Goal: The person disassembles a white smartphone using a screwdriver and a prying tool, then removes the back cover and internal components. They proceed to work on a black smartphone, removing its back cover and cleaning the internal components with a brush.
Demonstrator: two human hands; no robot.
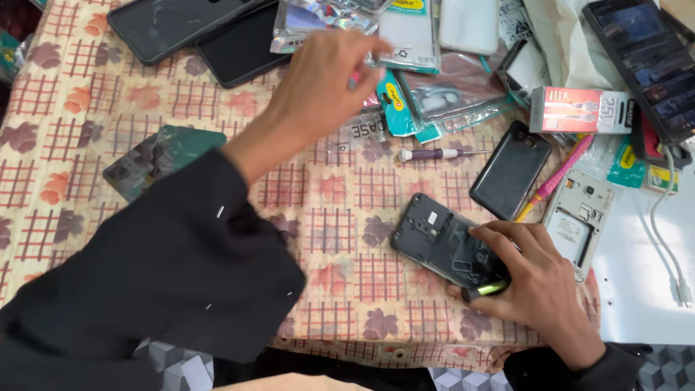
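The right hand rests on an opened phone near the right side of the worktop. The phone lies flat with its back off, so its dark insides show. The grip of this hand is curled on the phone's near end, fingers on top and thumb below, holding it down. A small green bit peeks out under the thumb; what it is cannot be told.

The left hand reaches far over the worktop to a heap of clear plastic packets. Its fingers are bent down at the packets, but it is blurred, so whether the grip is pinching anything cannot be told.

A small screwdriver with a purple handle lies between the packets and the opened phone. Just right of the phone lie a black back cover, a pink stick and a white phone frame. A dark green case lies on the left. The worktop has a cloth with red checks and leaves.
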